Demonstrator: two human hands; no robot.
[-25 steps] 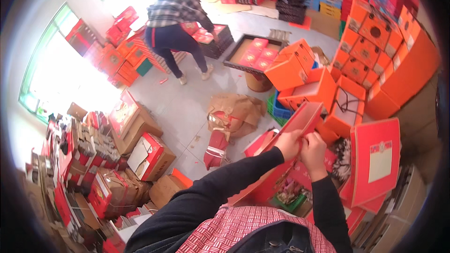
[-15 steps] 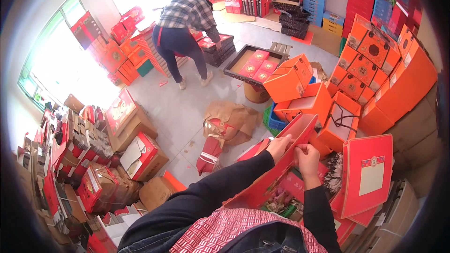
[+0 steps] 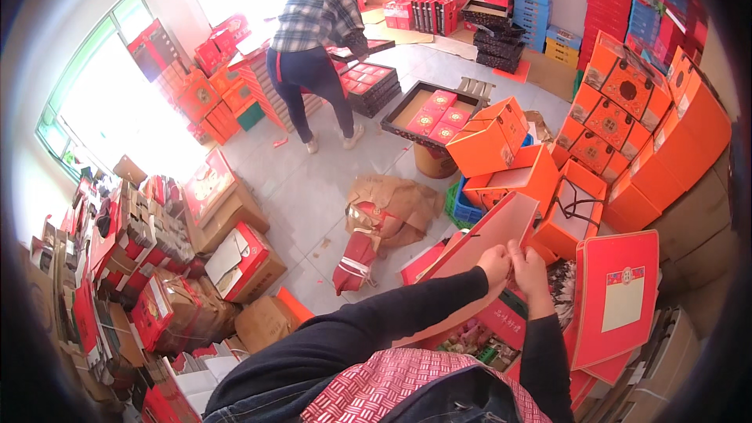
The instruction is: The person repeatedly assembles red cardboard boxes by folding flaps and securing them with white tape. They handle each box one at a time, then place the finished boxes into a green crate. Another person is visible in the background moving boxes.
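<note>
My left hand [image 3: 495,264] and my right hand [image 3: 529,270] meet side by side, fingers pinched shut on the near edge of a flat, pale-orange cardboard box panel [image 3: 486,235]. The panel slants up and away from me, its far corner rising toward the stacked orange gift boxes [image 3: 489,137]. Just right of my right hand stands a red flat lid with a cream label [image 3: 615,298], leaning upright. Below my wrists lies an open red box with printed packets inside [image 3: 478,337]. On the grey floor [image 3: 313,188] ahead, crumpled brown paper [image 3: 392,204] sits well apart from me. Farther off, a person in a plaid shirt [image 3: 317,16] bends over dark trays of red boxes [image 3: 431,110].
</note>
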